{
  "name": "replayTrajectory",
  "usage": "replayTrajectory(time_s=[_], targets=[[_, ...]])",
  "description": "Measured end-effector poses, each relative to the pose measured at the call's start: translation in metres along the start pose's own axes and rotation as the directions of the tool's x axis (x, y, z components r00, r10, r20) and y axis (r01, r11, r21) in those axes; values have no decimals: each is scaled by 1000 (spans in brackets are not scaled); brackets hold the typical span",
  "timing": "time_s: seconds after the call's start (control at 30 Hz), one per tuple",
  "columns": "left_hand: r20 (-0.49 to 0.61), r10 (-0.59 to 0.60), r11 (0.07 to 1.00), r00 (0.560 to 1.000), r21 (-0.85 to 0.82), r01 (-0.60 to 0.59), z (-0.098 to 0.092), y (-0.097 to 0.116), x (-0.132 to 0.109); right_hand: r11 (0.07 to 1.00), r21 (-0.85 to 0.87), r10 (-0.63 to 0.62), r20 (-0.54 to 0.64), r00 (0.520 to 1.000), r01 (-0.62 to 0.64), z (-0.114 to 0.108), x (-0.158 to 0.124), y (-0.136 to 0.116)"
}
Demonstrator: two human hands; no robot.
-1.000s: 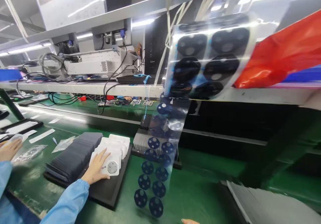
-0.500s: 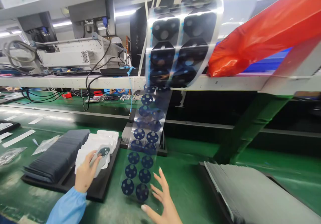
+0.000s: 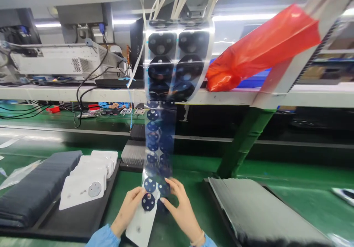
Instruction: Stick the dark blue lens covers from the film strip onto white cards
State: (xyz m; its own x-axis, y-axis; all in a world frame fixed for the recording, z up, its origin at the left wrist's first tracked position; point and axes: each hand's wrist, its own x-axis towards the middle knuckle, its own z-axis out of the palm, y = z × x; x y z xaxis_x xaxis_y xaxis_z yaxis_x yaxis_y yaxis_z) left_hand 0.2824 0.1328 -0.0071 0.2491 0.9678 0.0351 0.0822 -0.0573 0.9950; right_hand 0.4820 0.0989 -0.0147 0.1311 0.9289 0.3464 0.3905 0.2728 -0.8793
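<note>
A clear film strip [image 3: 159, 143] carrying dark blue round stickers hangs from a roll [image 3: 177, 59] on the shelf down to the green table. My left hand [image 3: 128, 210] is closed on a white socket panel [image 3: 139, 226], holding it tilted under the strip's lower end. A dark round sticker [image 3: 148, 201] sits just above the panel, by my left fingertips. My right hand [image 3: 179, 206] pinches the bottom of the film, with its thumb and fingers on the last stickers.
To the left, a black tray [image 3: 83, 217] holds a row of white socket panels [image 3: 88, 177] and a stack of dark sheets [image 3: 33, 188]. A grey sheet stack [image 3: 262, 210] lies on the right. A green post [image 3: 246, 140], a red bag [image 3: 262, 44] and a cabled machine [image 3: 55, 61] stand behind.
My left hand lifted a white panel off the tray and carried it right, under the film. My right hand rose into view and took hold of the strip's lower end. The view swung right.
</note>
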Motion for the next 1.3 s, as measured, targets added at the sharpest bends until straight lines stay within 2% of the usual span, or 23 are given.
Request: replayTrajectory(time_s=[0.03,0.07,0.13,0.2,0.37,0.5,0.57,0.63,0.67,0.73,0.83,0.9,0.97,1.0,1.03,1.1,1.17,1.2,1.23,1.27,1.3], targets=[[2,-11,1000,1000,-4,11,4,-2,-1,982,-158,-113,-61,992,103,3,-3,-1],[8,-25,1000,1000,-11,26,8,-4,-3,932,-303,-228,-62,972,199,6,-7,-2],[31,-53,998,998,-40,55,14,-7,-8,799,-469,-389,73,918,376,13,-12,-4],[74,-83,991,994,-103,91,18,-8,-13,705,-493,-482,195,854,510,18,-16,-3],[164,-171,928,972,-304,214,23,-7,-21,611,-522,-649,100,754,595,23,-21,6],[141,-209,908,968,-339,245,21,-8,-22,559,-502,-718,105,688,660,23,-24,4],[101,-222,914,970,-325,243,18,-10,-21,561,-464,-726,121,677,685,23,-26,1],[42,-215,939,976,-265,218,14,-12,-20,606,-399,-711,117,694,688,25,-28,-1],[5,-198,957,980,-216,195,12,-12,-18,649,-352,-689,103,717,675,26,-29,-2],[-83,-164,982,983,-108,155,8,-13,-16,772,-219,-597,70,799,596,29,-30,-3],[-230,-152,988,961,-25,151,0,-12,-12,950,67,-311,74,948,306,32,-32,-4],[-329,-142,989,934,-13,146,-7,-11,-11,960,275,-95,121,988,59,34,-32,-2],[-454,-83,994,887,21,104,-18,-9,-11,886,440,75,171,982,-144,35,-32,0],[-530,-25,996,848,62,69,-25,-7,-11,840,494,142,196,970,-222,36,-32,2],[-610,55,993,790,119,23,-32,-5,-11,798,530,197,220,955,-286,36,-32,3],[-748,241,966,618,244,-81,-47,2,-12,732,568,274,261,925,-377,38,-32,6],[-827,350,937,440,298,-184,-60,8,-13,670,602,313,300,901,-434,42,-32,8],[-849,346,934,400,270,-234,-65,10,-13,636,625,330,311,891,-454,44,-32,10],[-855,313,939,414,213,-269,-69,10,-13,597,648,350,320,881,-473,46,-32,11],[-837,269,948,477,143,-282,-70,10,-13,556,674,371,323,871,-487,47,-32,12],[-789,224,960,572,77,-270,-69,9,-13,512,702,392,321,862,-494,48,-32,13]])
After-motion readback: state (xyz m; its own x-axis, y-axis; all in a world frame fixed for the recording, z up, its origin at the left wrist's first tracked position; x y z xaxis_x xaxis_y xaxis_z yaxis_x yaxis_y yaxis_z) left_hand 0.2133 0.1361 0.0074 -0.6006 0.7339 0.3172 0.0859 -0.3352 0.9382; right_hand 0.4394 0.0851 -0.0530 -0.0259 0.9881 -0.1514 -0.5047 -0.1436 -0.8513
